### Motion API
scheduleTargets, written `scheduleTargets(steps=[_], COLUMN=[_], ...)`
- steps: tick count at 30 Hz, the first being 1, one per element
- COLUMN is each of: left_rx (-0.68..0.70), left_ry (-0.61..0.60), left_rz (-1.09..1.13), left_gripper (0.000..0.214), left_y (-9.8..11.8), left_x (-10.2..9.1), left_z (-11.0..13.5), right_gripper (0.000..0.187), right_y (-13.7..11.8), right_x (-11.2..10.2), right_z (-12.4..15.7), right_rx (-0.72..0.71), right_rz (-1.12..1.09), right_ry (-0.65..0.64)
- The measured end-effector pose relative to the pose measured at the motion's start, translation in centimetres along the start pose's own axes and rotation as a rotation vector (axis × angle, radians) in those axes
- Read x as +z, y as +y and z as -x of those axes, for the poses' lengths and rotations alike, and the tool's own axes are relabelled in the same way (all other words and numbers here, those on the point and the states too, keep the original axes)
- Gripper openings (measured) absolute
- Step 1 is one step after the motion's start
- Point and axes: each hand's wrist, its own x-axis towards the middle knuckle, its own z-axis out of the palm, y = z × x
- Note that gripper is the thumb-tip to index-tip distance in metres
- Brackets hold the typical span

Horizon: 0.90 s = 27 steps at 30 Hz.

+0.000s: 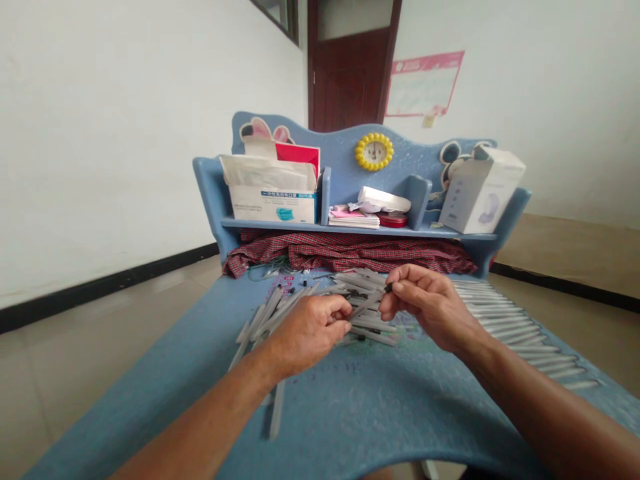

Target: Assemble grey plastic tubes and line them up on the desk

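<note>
My left hand (313, 327) is closed in a pinch on a translucent pen barrel (366, 305) that slants up toward my right hand. My right hand (425, 300) pinches a small black plug (389, 288) close to the barrel's far end; I cannot tell whether the two touch. Beneath both hands lies a loose pile of pen barrels (377, 325), some with black ends. More barrels (270, 312) spread out left of my left hand, and one (277, 410) lies apart nearer the front edge. My fingers cover part of the pile.
A row of similar tubes (515, 327) lines the blue desk's (370, 413) right side. Small black plugs (305, 283) lie behind the pile. Checked cloth (350, 250) is tucked under the shelf (280, 225), which carries a mask box (273, 200), papers (353, 219) and a white box (483, 190).
</note>
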Motion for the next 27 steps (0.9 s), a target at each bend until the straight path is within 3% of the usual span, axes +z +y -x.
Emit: scheduleTargets(steps=[27], left_rx=[0.008], left_ry=[-0.064], left_rz=[0.036], left_gripper=[0.012], left_y=[0.08], left_x=[0.07], left_z=[0.00], right_gripper=[0.015], right_y=[0.17], right_x=[0.24], right_z=[0.37], right_rx=[0.030], right_rz=[-0.034], right_ry=[-0.012])
